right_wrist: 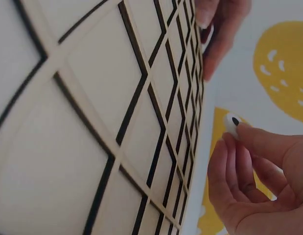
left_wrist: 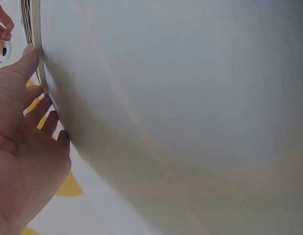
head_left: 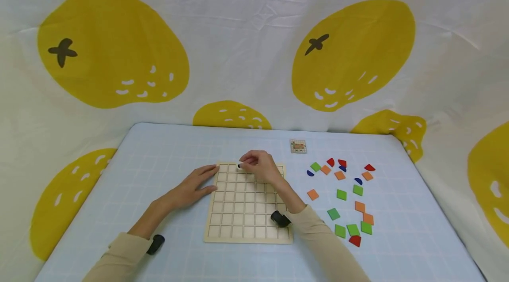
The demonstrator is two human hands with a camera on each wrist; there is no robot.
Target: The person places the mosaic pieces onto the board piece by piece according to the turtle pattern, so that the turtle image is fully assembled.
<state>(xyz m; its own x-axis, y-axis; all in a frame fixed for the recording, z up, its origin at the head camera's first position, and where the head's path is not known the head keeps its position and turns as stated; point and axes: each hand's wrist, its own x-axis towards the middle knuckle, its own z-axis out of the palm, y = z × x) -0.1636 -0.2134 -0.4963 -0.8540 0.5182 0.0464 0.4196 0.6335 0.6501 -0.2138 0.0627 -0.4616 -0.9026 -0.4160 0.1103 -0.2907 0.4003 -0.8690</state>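
A wooden grid board (head_left: 237, 207) with square cells lies on the table in front of me. My left hand (head_left: 190, 190) touches the board's left edge, fingers extended and thumb apart. In the left wrist view, the fingertips (left_wrist: 30, 51) meet the board's side. Over the board's far rows is my right hand (head_left: 260, 168). Between its thumb and fingers it pinches a small white round piece with a black spot (right_wrist: 229, 124), like an eye. The right wrist view shows this piece held above the grid cells (right_wrist: 87, 107).
Right of the board lie scattered green squares (head_left: 341, 194), orange squares (head_left: 313, 194), red quarter-circle pieces (head_left: 355, 241) and blue half-circle pieces (head_left: 310, 173). A small picture card (head_left: 298, 146) lies toward the back. A curtain with yellow fruit prints (head_left: 238, 52) hangs behind the table.
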